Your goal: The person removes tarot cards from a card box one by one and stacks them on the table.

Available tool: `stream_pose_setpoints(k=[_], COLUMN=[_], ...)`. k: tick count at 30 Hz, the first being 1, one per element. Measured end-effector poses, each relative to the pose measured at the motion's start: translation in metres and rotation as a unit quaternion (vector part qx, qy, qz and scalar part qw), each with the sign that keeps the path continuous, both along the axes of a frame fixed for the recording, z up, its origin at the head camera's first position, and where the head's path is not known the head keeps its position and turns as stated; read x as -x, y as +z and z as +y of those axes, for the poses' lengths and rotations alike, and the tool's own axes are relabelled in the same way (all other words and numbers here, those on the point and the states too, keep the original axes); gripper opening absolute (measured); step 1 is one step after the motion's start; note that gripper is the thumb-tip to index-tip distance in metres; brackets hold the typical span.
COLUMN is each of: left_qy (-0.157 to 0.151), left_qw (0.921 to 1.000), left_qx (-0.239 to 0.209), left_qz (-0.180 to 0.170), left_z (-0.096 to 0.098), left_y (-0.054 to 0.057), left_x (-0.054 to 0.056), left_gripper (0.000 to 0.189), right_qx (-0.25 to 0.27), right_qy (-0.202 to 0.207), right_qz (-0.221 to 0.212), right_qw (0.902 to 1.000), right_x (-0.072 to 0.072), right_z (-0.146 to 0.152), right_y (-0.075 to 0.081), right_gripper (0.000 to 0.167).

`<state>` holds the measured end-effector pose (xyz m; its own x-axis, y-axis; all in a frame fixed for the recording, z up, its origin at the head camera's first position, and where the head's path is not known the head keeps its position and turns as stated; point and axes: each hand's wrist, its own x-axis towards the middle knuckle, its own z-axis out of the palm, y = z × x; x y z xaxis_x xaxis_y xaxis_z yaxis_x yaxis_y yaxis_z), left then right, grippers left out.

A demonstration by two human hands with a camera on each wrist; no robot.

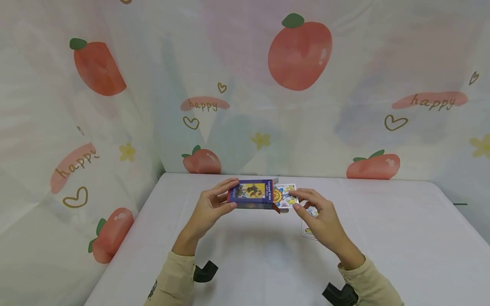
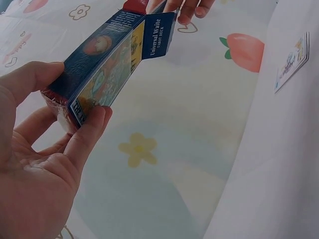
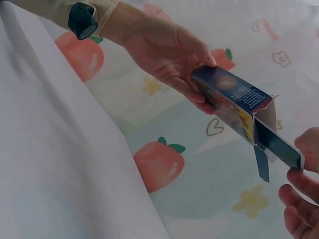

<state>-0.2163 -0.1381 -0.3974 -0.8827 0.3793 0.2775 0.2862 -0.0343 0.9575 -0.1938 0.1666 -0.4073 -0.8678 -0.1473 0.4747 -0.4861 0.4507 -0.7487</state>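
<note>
My left hand [image 1: 212,208] grips the closed end of a blue tarot deck box [image 1: 250,193], thumb on one side and fingers on the other. "Universal Waite Tarot Deck" is printed by its opened end, where flaps stand out. From that end juts a colourful tarot card [image 1: 281,195], partly inside the box. Thumb and fingertips of my right hand [image 1: 321,216] pinch its outer edge. The right wrist view shows the jutting piece [image 3: 280,144] dark with pale edges. Below the right hand lies a small stack of cards [image 1: 307,231], partly hidden by that hand.
A white-covered table [image 1: 260,263] spreads beneath both hands. Behind it and at the left hangs a pale cloth backdrop [image 1: 245,127] printed with fruit, hearts and flowers. Black wrist mounts [image 1: 205,272] show at the beige sleeves [image 1: 172,276].
</note>
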Motion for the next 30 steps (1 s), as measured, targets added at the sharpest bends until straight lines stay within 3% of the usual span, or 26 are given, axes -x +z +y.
stream_pose_setpoints(k=[17, 30], left_qy=[0.006, 0.007], left_qw=[0.9999, 0.9999], left_qx=[-0.006, -0.011], left_qz=[-0.006, 0.000], left_z=[-0.004, -0.008], left_y=[-0.001, 0.001], left_x=[0.002, 0.001], left_gripper=[0.054, 0.054], right_qx=[0.093, 0.160], right_qy=[0.019, 0.006], right_qz=[0.026, -0.001], right_qw=[0.9952, 0.9870], right_x=[0.002, 0.003], right_z=[0.011, 0.024], right_y=[0.005, 0.013], right_gripper=[0.031, 0.033])
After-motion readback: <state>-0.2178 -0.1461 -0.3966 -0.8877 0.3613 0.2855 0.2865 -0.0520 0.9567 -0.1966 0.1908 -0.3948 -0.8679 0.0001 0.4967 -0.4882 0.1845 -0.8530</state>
